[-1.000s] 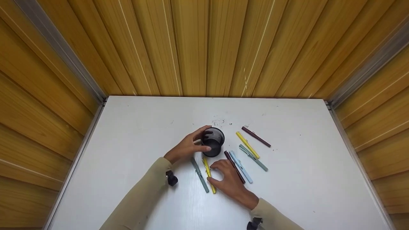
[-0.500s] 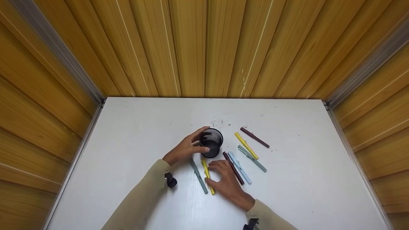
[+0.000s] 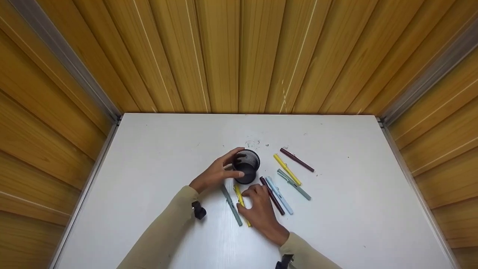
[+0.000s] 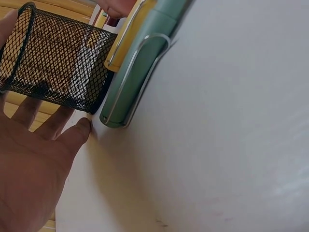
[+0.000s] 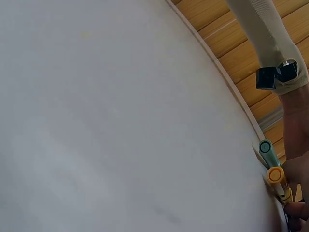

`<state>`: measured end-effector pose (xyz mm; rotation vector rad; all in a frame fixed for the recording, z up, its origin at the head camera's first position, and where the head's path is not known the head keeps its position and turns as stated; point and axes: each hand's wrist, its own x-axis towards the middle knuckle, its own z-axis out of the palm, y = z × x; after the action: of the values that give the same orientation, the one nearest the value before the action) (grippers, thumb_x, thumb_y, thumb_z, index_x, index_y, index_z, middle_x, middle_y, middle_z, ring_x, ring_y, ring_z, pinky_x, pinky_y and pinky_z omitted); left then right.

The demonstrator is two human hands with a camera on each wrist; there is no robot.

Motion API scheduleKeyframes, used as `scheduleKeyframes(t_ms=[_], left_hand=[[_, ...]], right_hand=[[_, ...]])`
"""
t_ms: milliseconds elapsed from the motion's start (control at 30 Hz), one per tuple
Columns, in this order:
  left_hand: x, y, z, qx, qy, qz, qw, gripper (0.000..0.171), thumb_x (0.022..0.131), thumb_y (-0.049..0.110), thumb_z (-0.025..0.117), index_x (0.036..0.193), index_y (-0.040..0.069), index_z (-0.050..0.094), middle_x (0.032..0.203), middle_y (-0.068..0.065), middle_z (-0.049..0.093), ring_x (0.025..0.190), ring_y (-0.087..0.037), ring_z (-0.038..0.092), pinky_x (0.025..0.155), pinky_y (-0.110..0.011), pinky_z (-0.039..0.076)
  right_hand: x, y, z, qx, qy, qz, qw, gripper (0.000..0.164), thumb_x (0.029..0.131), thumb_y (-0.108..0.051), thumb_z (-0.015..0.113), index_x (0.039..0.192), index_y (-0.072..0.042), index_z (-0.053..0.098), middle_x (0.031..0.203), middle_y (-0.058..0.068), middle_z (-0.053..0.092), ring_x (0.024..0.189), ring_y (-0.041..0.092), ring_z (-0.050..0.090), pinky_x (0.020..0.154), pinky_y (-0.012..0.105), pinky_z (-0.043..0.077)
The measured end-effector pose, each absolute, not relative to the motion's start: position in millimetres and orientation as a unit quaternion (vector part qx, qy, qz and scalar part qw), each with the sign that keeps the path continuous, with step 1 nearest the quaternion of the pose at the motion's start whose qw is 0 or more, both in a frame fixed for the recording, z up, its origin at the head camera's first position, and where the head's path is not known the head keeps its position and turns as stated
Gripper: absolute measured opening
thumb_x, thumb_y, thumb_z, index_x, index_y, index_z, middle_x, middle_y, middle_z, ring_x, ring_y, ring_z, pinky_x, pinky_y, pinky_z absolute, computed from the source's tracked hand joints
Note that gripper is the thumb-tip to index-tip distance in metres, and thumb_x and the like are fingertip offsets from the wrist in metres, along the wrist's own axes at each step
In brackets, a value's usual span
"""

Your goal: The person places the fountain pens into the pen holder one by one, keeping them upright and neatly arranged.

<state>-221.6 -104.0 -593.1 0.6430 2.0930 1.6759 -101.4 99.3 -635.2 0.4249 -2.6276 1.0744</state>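
Note:
My left hand [image 3: 214, 173] holds a black mesh pen holder [image 3: 249, 158], which stands upright with its mouth up. In the head view its thumb lies over the near rim; the left wrist view shows fingers behind the mesh wall [image 4: 53, 58]. My right hand [image 3: 261, 211] is over a yellow pen [image 3: 239, 194], thumb across its middle and bent fingers on its right side, a gap showing between them. A grey-green pen [image 3: 231, 205] lies left of the yellow one. In the right wrist view the ends of the yellow pen [image 5: 275, 175] and green pen [image 5: 265, 147] show.
Right of my right hand lie a dark maroon pen [image 3: 272, 196] and a light blue pen [image 3: 280, 196]. Farther right are another green pen [image 3: 294, 185], a yellow pen [image 3: 287, 169] and a maroon pen [image 3: 297, 160]. The white table [image 3: 157, 149] meets wood-patterned walls [image 3: 224, 56].
My right hand has shifted slightly left and away from me, its thumb moving across the yellow pen. The left hand and the pen holder stay where they were.

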Motion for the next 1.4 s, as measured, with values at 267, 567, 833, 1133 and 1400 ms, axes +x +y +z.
scheduleKeyframes(t_ms=[267, 567, 833, 1133, 1400], left_hand=[[-221, -104, -592, 0.23, 0.745, 0.596, 0.191, 0.083, 0.099, 0.033, 0.081, 0.171, 0.037, 0.041, 0.168, 0.009, 0.047, 0.159, -0.035, 0.04, 0.127, -0.065, 0.032], [-221, -104, -593, 0.229, 0.734, 0.607, 0.202, 0.082, 0.1, 0.03, 0.08, 0.171, 0.037, 0.041, 0.168, 0.006, 0.048, 0.159, -0.032, 0.04, 0.128, -0.063, 0.032], [-221, -105, -593, 0.231, 0.73, 0.609, 0.206, 0.085, 0.1, 0.031, 0.082, 0.172, 0.036, 0.039, 0.169, 0.006, 0.046, 0.16, -0.033, 0.039, 0.128, -0.06, 0.033], [-222, -104, -592, 0.228, 0.746, 0.592, 0.202, 0.084, 0.101, 0.027, 0.08, 0.172, 0.035, 0.038, 0.169, 0.007, 0.046, 0.16, -0.036, 0.039, 0.128, -0.063, 0.031], [-221, -103, -592, 0.224, 0.747, 0.593, 0.202, 0.082, 0.099, 0.032, 0.08, 0.17, 0.043, 0.04, 0.17, 0.01, 0.044, 0.16, -0.036, 0.039, 0.128, -0.065, 0.028]], right_hand=[[-105, 91, -629, 0.112, -0.93, 0.328, 0.122, 0.022, 0.081, -0.017, 0.093, 0.092, -0.011, 0.074, 0.093, 0.003, 0.063, 0.092, 0.023, 0.052, 0.084, 0.042, 0.046], [-103, 98, -622, 0.098, -0.93, 0.345, 0.083, 0.014, 0.082, -0.011, 0.089, 0.087, -0.013, 0.076, 0.083, -0.005, 0.062, 0.083, 0.014, 0.052, 0.076, 0.035, 0.046], [-90, 113, -613, 0.094, -0.924, 0.369, 0.038, 0.016, 0.086, -0.013, 0.092, 0.093, -0.015, 0.077, 0.085, -0.01, 0.062, 0.085, 0.01, 0.05, 0.076, 0.03, 0.045], [-82, 140, -593, 0.085, -0.921, 0.379, -0.026, 0.016, 0.091, -0.017, 0.09, 0.103, -0.019, 0.079, 0.094, -0.01, 0.064, 0.089, 0.012, 0.054, 0.079, 0.031, 0.047], [-82, 163, -571, 0.083, -0.911, 0.404, -0.03, 0.017, 0.091, -0.014, 0.091, 0.103, -0.018, 0.079, 0.092, -0.009, 0.063, 0.088, 0.018, 0.056, 0.075, 0.027, 0.047]])
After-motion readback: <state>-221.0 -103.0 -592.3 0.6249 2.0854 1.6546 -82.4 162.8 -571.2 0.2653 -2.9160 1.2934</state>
